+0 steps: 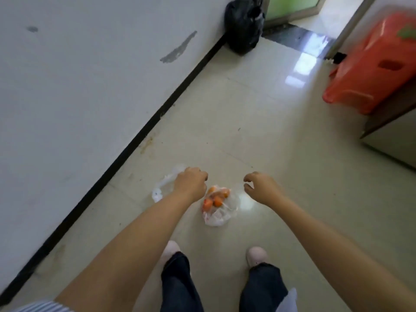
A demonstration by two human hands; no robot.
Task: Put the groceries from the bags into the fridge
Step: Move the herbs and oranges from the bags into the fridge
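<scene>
- One orange-red moulded plastic stool (373, 64) stands well beyond the right hand, far off to its right, against a pale cabinet.
- One knotted black plastic rubbish bag (243, 25) sits well ahead of both hands, in the corner where the white wall meets the doorway; its contents cannot be seen.
- One clear thin plastic grocery bag (221, 212) lies on the pale glossy tiled floor (258, 131), between the two hands and slightly nearer the person than they are. Through the film show orange-red round fruits, about four or five; blur keeps the count uncertain.
- One crumpled clear plastic bag (162, 188) lies on the floor just left of the left hand, partly hidden behind it; anything inside it cannot be made out.
- The left hand (191, 182) is curled into a loose fist, knuckles up; whether it grips the crumpled bag's film cannot be told.
- The right hand (261, 185) hangs over the floor with fingers hooked and parted from the thumb, holding nothing.
- Two pale pink slippers (256, 255) show below the hands.
</scene>
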